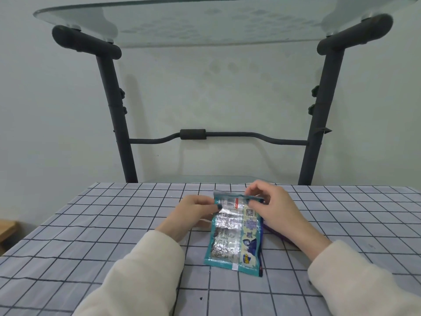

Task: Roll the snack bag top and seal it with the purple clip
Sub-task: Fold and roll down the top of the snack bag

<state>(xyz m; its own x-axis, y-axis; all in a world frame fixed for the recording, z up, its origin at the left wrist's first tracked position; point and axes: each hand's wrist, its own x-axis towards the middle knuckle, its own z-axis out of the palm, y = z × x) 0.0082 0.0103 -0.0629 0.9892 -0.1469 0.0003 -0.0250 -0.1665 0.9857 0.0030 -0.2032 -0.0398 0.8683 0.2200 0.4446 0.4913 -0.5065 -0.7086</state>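
Where the pale wall meets the far edge of the table (95,224), a dark metal stand (316,124) rises on two posts joined by a curved crossbar and carries a glass shelf (205,21) overhead. The table, covered by a grey cloth with a dark grid, fills the lower half of the view. Two cream sleeves (136,277) enter from the near edge. The snack bag (237,238), teal with a silver panel, lies flat near the middle of the table, its bottom seam toward the near edge and its top toward the far edge. The top strip is folded over on itself and lifted slightly off the cloth. The left hand (193,210) pinches the left end of that fold between thumb and fingers; the right hand (273,206) pinches the right end in the same way, its remaining fingers curled above the bag. The purple clip (276,233) lies on the cloth just beside the bag's right edge, mostly hidden under the right wrist, so only a thin sliver shows.
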